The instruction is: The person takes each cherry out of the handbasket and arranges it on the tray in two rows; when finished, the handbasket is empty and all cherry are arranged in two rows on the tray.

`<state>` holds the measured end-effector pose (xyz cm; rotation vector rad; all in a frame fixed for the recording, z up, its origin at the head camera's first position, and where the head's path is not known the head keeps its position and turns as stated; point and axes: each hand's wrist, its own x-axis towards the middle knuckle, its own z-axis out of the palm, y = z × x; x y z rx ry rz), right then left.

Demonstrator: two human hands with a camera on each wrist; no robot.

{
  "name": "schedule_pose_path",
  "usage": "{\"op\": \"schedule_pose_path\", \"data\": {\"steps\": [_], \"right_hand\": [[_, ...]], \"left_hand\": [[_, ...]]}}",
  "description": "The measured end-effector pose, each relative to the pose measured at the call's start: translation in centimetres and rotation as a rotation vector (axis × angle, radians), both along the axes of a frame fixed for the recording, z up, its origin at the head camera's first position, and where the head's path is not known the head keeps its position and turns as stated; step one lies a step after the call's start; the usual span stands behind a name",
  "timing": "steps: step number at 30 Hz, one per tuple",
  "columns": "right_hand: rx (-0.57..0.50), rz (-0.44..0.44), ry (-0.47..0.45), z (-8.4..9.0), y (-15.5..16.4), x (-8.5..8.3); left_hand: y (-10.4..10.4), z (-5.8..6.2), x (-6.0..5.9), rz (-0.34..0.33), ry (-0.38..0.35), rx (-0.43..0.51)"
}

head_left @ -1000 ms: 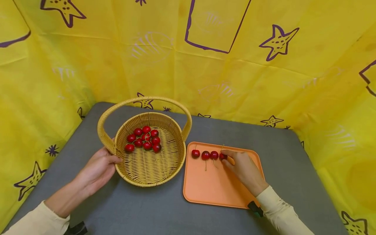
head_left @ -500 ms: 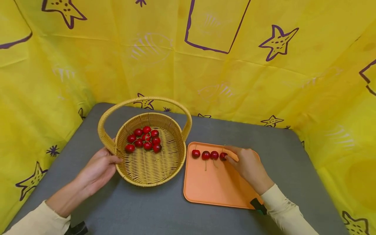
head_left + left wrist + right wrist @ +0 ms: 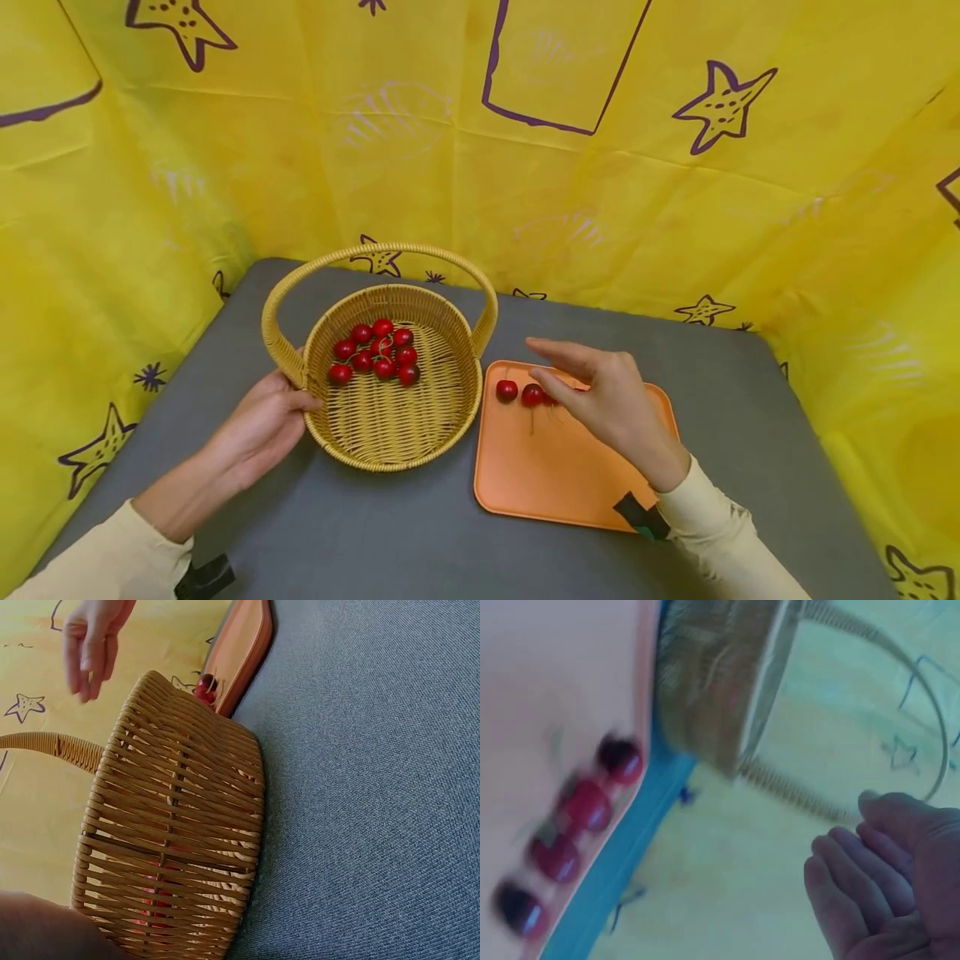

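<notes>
On the orange tray [image 3: 570, 492], four cherries [image 3: 587, 804] lie in a row by its far edge, while nine more [image 3: 375, 357] sit in the single wicker basket [image 3: 390, 433] beside it. Above the row, the right hand [image 3: 600, 396] hangs with loose, nearly straight fingers holding nothing, apparently between cherries; fetching another calls for reaching across into the basket and pinching one stem. At the basket's near-left rim, the left hand [image 3: 262, 421] grips the wall, thumb hooked over the edge.

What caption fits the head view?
Left hand holds a wicker basket of cherries; right hand hovers open above an orange tray.
</notes>
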<state>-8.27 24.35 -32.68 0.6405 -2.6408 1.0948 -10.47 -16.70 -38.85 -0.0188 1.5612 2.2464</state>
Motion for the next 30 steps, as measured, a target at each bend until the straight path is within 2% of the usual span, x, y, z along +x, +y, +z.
{"op": "schedule_pose_path", "data": {"steps": [6,12,20,30], "right_hand": [[-0.069,0.125,-0.070,-0.4,-5.0,-1.2],[-0.004,0.165,-0.081,-1.3,-9.6,-2.5],[0.105,0.157,-0.128,-3.7,-13.7,-3.8],[0.218,0.082,-0.188,-5.3,-15.6,-4.8]], "left_hand": [[0.1,0.1,-0.2,-0.004,-0.001,-0.005],[0.1,0.1,-0.2,-0.005,0.002,0.009],[-0.2,0.0,-0.1,-0.011,-0.001,0.008],[0.0,0.2,-0.1,0.003,-0.002,0.016]]}}
